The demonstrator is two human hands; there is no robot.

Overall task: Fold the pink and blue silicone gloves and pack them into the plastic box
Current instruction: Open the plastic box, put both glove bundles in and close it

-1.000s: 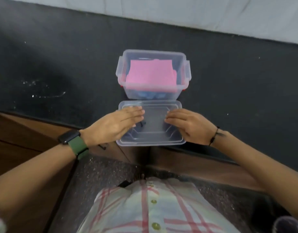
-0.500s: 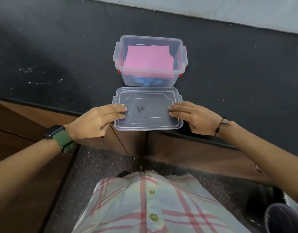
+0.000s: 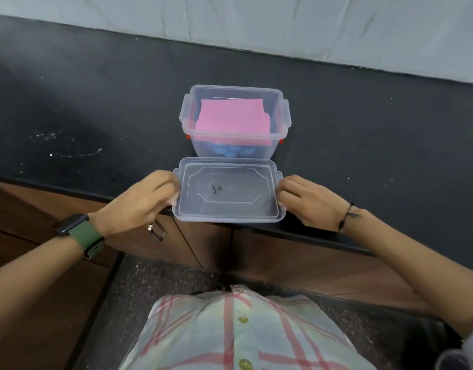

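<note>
A clear plastic box [image 3: 279, 102] stands open on the black counter. Inside it a folded pink glove [image 3: 231, 117] lies on top, and a blue glove [image 3: 227, 150] shows through the front wall underneath. The clear lid [image 3: 227, 193] sits in front of the box at the counter's near edge, with a small black mark on it. My left hand [image 3: 142, 202] grips the lid's left edge, fingers curled round it. My right hand [image 3: 307, 201] grips the right edge the same way.
The black counter [image 3: 96, 108] stretches wide on both sides, with white scuffs at the left. A pale wall runs behind it. Brown cabinet doors [image 3: 296, 263] with a metal handle [image 3: 156, 231] stand below the counter edge.
Both hands slid outward from lying on the lid's top to gripping its left and right edges. The lid has turned over, with its black mark facing up.
</note>
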